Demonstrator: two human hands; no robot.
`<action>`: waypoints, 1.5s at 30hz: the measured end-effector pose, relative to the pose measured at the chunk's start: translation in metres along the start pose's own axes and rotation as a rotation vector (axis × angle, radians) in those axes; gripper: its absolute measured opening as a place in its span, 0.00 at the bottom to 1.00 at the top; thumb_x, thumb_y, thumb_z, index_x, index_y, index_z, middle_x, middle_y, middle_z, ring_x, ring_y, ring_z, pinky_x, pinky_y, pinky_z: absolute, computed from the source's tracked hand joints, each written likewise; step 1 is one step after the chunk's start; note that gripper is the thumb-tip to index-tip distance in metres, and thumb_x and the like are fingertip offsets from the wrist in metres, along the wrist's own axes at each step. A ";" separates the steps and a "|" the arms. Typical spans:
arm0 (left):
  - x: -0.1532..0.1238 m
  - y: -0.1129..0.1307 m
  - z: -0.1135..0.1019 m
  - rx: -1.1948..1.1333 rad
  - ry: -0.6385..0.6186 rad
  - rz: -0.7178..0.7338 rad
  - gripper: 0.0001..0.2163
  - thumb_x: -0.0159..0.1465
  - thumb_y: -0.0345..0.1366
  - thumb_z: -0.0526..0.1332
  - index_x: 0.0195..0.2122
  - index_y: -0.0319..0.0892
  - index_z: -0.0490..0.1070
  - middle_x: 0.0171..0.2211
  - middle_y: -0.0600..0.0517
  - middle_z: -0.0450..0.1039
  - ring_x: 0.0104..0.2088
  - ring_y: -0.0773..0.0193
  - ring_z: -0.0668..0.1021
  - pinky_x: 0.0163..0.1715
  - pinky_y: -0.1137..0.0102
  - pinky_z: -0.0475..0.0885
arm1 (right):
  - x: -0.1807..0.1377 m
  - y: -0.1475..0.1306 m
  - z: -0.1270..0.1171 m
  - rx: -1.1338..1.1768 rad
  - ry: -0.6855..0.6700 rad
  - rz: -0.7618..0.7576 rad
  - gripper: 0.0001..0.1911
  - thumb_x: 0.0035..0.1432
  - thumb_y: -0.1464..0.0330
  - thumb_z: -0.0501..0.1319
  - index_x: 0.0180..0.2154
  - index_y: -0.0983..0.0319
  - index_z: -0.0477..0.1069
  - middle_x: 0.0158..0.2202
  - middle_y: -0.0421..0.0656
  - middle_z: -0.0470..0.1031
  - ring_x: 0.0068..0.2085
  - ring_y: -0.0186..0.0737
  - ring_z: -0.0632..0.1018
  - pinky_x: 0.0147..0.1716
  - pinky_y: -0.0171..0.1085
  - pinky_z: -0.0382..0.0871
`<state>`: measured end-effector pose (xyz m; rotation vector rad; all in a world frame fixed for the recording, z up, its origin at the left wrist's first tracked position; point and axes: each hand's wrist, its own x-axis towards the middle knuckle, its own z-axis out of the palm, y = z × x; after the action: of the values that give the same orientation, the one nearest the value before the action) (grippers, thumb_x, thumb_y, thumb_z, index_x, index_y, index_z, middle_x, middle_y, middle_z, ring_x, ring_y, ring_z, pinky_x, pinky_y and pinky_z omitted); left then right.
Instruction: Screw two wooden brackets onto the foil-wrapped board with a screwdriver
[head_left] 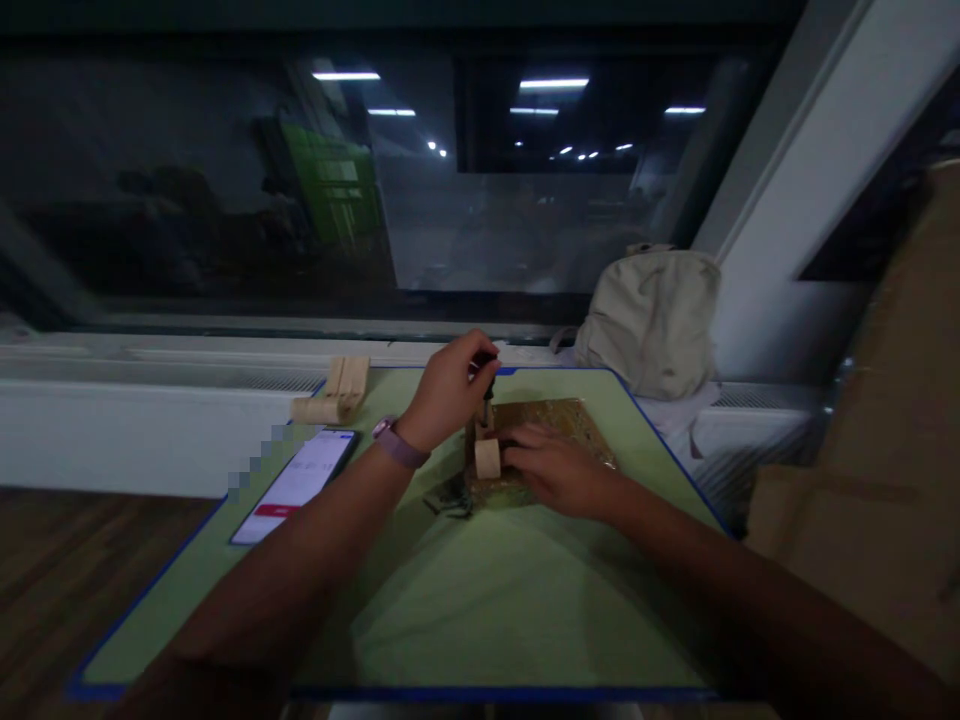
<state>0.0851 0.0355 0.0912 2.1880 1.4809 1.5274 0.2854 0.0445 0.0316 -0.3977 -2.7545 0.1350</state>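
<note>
My left hand [454, 392] is closed, its fingertips pinched round the top of a dark screwdriver [488, 392] that stands nearly upright. The screwdriver's tip points down at a light wooden piece [488, 459] with a rounded end. My right hand [551, 465] steadies that wooden piece from the right, its fingers closed against it. Beneath them lies a flat brown sheet [581, 418] with a shiny surface, like taped cardboard. A small heap of dark, thin pieces [450, 497], perhaps screws, rests at its left front corner; they are too blurred to tell.
A phone [300, 485] with a lit screen lies on the left of the green table [480, 610]. Behind it sit more wooden pieces [347, 380]. A beige backpack [652, 320] leans by the window at the back right. Cardboard boxes [847, 530] stand at the right.
</note>
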 end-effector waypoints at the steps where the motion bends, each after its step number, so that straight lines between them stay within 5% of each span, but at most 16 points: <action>1: -0.001 0.001 -0.001 -0.005 -0.009 -0.014 0.03 0.64 0.33 0.58 0.38 0.43 0.69 0.36 0.51 0.77 0.36 0.63 0.78 0.36 0.69 0.74 | 0.000 -0.001 -0.001 -0.022 -0.006 0.005 0.14 0.62 0.78 0.56 0.46 0.61 0.74 0.51 0.49 0.74 0.50 0.45 0.73 0.51 0.45 0.66; 9: 0.003 -0.003 -0.011 0.155 -0.044 -0.054 0.12 0.62 0.45 0.58 0.40 0.46 0.76 0.43 0.48 0.75 0.39 0.58 0.78 0.37 0.66 0.77 | 0.003 -0.001 -0.002 -0.137 -0.076 0.007 0.14 0.65 0.73 0.57 0.51 0.59 0.71 0.61 0.45 0.69 0.55 0.46 0.71 0.53 0.45 0.66; 19: 0.003 -0.001 -0.016 0.192 -0.076 -0.233 0.14 0.62 0.41 0.55 0.46 0.46 0.72 0.41 0.51 0.79 0.36 0.57 0.81 0.41 0.63 0.76 | 0.003 -0.003 -0.003 -0.137 -0.099 0.008 0.15 0.64 0.72 0.58 0.52 0.59 0.70 0.61 0.46 0.69 0.56 0.47 0.70 0.54 0.46 0.65; 28: 0.003 -0.008 -0.013 0.223 -0.055 -0.081 0.09 0.63 0.43 0.59 0.38 0.46 0.74 0.41 0.51 0.74 0.39 0.57 0.79 0.41 0.63 0.76 | 0.002 -0.002 -0.001 -0.141 -0.082 0.000 0.15 0.65 0.71 0.57 0.53 0.58 0.70 0.61 0.44 0.69 0.56 0.47 0.70 0.54 0.46 0.65; 34: 0.005 -0.006 -0.018 0.159 -0.108 -0.241 0.12 0.62 0.40 0.57 0.45 0.46 0.71 0.41 0.51 0.79 0.40 0.55 0.82 0.41 0.63 0.75 | 0.001 -0.002 -0.001 -0.148 -0.092 0.001 0.14 0.64 0.71 0.58 0.51 0.58 0.70 0.61 0.44 0.69 0.56 0.46 0.70 0.54 0.45 0.65; 42: 0.005 -0.003 -0.016 0.199 -0.079 -0.147 0.11 0.60 0.45 0.57 0.37 0.46 0.73 0.39 0.50 0.78 0.38 0.55 0.80 0.40 0.62 0.75 | 0.002 -0.003 -0.003 -0.148 -0.087 0.006 0.15 0.63 0.72 0.57 0.51 0.58 0.70 0.59 0.43 0.70 0.55 0.46 0.70 0.54 0.46 0.65; 45: 0.006 -0.004 -0.019 0.148 -0.133 -0.209 0.16 0.58 0.47 0.56 0.42 0.46 0.73 0.40 0.50 0.80 0.39 0.54 0.82 0.42 0.60 0.76 | 0.002 -0.005 -0.004 -0.147 -0.084 0.010 0.15 0.63 0.72 0.58 0.51 0.58 0.70 0.59 0.43 0.70 0.55 0.45 0.70 0.54 0.45 0.65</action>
<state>0.0676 0.0341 0.1024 2.0832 1.7635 1.2197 0.2843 0.0408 0.0368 -0.4547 -2.8552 -0.0503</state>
